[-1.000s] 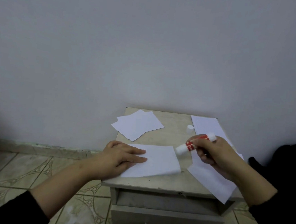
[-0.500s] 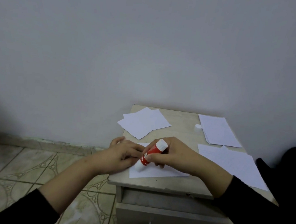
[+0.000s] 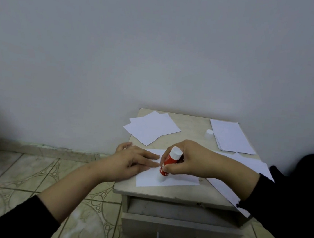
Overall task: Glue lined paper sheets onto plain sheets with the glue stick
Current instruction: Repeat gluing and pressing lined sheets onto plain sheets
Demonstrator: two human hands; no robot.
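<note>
Small drawer cabinet against a pale wall, tiled floor to its left; I am gluing a sheet at its front edge.

On the tabletop [image 3: 181, 195], nearest me, lies a white sheet [image 3: 177, 181]. My left hand [image 3: 131, 163] rests flat on its left part, fingers straight, pressing it down. My right hand [image 3: 190, 161] has its grip closed around the red glue stick [image 3: 168, 163], held tilted with its white end up and its tip down on the sheet. To the right a large sheet [image 3: 243, 168] overhangs the cabinet's edge under my right sleeve. Farther back, a loose pile of plain sheets [image 3: 151, 127] lies at the left, the white cap [image 3: 209, 134] stands just beside the stack of sheets [image 3: 230, 136] at the right; whether those are lined I cannot tell.
</note>
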